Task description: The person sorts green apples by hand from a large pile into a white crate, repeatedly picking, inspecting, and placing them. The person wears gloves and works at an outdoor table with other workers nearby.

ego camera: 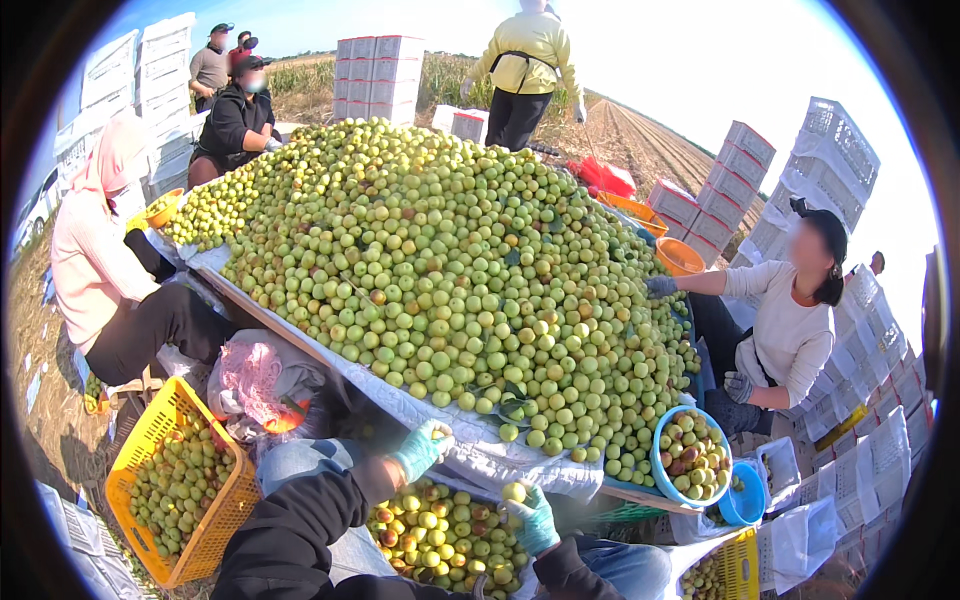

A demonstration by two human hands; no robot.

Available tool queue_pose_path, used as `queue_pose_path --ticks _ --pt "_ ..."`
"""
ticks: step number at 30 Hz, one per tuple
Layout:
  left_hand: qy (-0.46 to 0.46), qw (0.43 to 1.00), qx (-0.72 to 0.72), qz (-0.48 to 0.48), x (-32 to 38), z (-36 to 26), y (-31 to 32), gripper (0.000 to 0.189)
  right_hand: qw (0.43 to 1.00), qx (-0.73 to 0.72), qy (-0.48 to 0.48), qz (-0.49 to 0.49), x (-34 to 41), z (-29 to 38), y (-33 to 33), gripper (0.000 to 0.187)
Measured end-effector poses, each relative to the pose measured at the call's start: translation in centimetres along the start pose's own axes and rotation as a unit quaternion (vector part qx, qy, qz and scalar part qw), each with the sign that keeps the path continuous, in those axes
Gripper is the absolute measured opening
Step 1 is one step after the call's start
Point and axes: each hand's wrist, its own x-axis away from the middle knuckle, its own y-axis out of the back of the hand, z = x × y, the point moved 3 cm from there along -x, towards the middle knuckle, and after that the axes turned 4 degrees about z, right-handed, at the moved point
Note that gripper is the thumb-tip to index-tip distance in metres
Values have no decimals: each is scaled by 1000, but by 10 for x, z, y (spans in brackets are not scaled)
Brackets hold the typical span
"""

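My left hand [421, 450], in a light teal glove, is at the near edge of the cloth-covered table [480, 442], with a small yellowish fruit [441, 432] at its fingertips. My right hand [534, 519], gloved alike, holds a pale green round fruit [514, 492] between thumb and fingers. Below both hands, between my knees, lies a container's load of yellow-green and reddish fruits [442, 536]; its rim is mostly hidden. Beyond the hands rises a large heap of green jujube-like fruits [450, 262] on the table.
A yellow plastic crate [124, 480] of fruit stands at left. Blue basins [656, 450] sit at right, near another yellow crate [739, 566]. A person in pink [97, 247] sits left; a person in white [787, 330] reaches into the heap from the right. White crates are stacked around.
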Motion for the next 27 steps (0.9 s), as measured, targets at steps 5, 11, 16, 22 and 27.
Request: queue_pose_path --ticks 5,11,16,22,27 --pt "85 995 36 41 43 6 11 13 996 -42 -79 -10 27 -48 -3 51" --pt "173 984 42 -4 101 52 4 33 991 -95 -94 -20 42 -69 -15 51" --pt "191 980 26 47 131 97 -31 30 977 212 0 5 48 -82 -28 54" --pt "94 973 -175 120 136 114 -50 49 882 468 56 19 50 -96 -19 58" --pt "128 963 -189 147 122 131 -46 55 801 572 176 19 48 -108 -9 68"
